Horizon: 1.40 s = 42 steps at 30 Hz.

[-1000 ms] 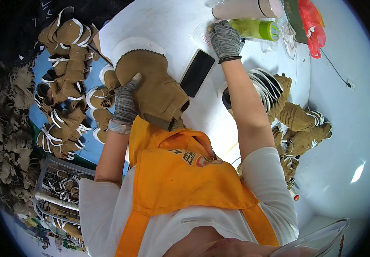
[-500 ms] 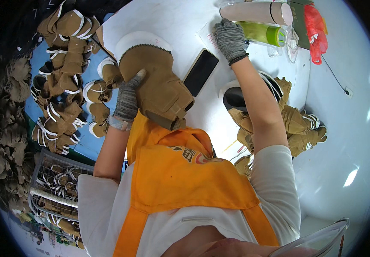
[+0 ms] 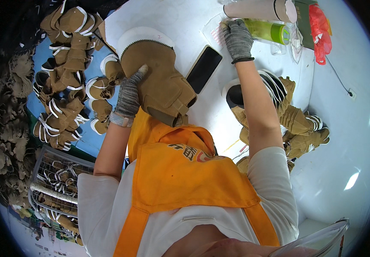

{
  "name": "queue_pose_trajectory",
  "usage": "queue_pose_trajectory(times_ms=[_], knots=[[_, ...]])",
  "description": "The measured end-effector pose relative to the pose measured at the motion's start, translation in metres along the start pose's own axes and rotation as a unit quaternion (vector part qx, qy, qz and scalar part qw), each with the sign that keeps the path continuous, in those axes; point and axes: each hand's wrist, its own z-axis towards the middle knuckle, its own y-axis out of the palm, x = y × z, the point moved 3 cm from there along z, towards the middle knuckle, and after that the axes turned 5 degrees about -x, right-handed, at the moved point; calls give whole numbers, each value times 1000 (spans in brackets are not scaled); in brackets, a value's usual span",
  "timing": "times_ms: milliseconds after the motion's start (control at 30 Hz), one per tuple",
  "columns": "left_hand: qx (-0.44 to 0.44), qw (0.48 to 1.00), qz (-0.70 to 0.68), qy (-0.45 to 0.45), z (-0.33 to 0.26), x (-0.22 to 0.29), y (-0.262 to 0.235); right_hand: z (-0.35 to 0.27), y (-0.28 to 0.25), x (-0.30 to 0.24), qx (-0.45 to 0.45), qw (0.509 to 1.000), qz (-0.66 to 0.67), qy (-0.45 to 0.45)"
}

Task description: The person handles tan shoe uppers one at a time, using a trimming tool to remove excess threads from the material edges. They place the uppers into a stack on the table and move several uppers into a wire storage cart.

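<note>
Your left hand (image 3: 129,92) grips the tan boot upper (image 3: 159,81), centre-top of frame, on the worktop (image 3: 180,21). Keep it pinned flat. Right hand (image 3: 237,38) is closed over the green bottle (image 3: 267,31), upper right. Black phone (image 3: 204,68) sits just beside the upper; finished uppers (image 3: 296,120) crowd the right.

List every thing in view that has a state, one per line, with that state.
Left hand: gloved, gripping the tan boot upper.
Tan boot upper: held on the table edge, white-rimmed opening away from the person.
Right hand: gloved, resting on the clear bag beside the green bottle.
Green bottle: lying on its side, capped.
Phone: flat, screen dark.
Cardboard tube: lying down.
Red bag: crumpled.
Wire basket: holds boot uppers.
</note>
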Motion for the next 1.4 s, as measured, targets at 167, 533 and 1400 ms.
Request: queue_pose_trajectory(times_ms=[167, 533, 1400], knots=[[-7, 1000, -13, 21, -1, 0, 1, 3, -2, -5, -37, 999, 6, 7], [-43, 991, 75, 99, 20, 3, 23, 16, 5, -10, -123, 981, 37, 144], [-179, 467, 863, 77, 211, 28, 239, -38, 23, -8, 127, 880, 370, 271]])
